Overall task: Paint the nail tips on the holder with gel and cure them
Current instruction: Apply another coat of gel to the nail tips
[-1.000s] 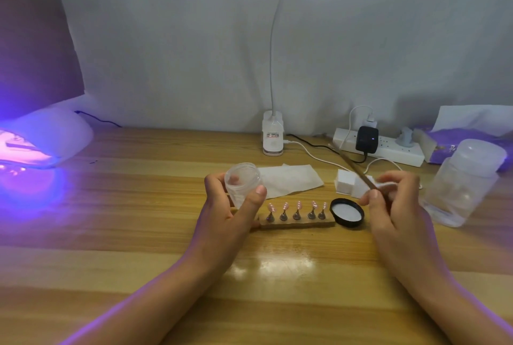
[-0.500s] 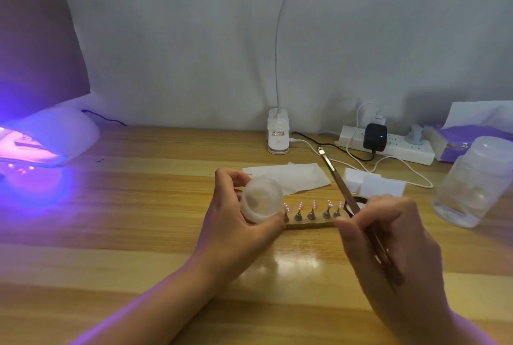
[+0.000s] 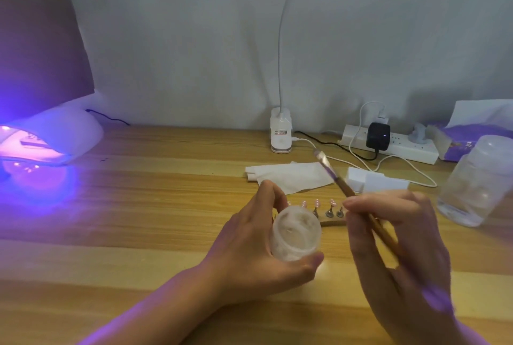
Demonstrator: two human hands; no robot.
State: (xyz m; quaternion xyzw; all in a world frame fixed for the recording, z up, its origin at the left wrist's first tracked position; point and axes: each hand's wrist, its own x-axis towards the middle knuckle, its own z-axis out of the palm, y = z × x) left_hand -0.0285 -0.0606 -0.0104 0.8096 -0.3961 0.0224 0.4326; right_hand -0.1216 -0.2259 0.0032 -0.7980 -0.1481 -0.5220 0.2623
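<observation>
My left hand (image 3: 249, 256) grips a small clear gel jar (image 3: 295, 233), lifted above the table and tilted with its mouth toward me. My right hand (image 3: 399, 256) pinches a brown nail brush (image 3: 341, 182) whose bristle end points up and away to the left. Between and behind the hands lies the wooden holder (image 3: 333, 223) with several pink nail tips (image 3: 317, 203) on metal stands; the jar and my hands hide part of it. The white curing lamp (image 3: 52, 136) glows violet at the far left.
A white tissue (image 3: 291, 175) and white blocks (image 3: 374, 181) lie behind the holder. A clear plastic bottle (image 3: 477, 181) stands at the right. A desk lamp base (image 3: 281, 133), power strip (image 3: 388, 145) with cables and a purple tissue pack (image 3: 472, 136) line the back wall.
My left hand has brought the jar nearer and tipped its mouth toward me. My right hand with the brush has drawn closer, covering the black lid.
</observation>
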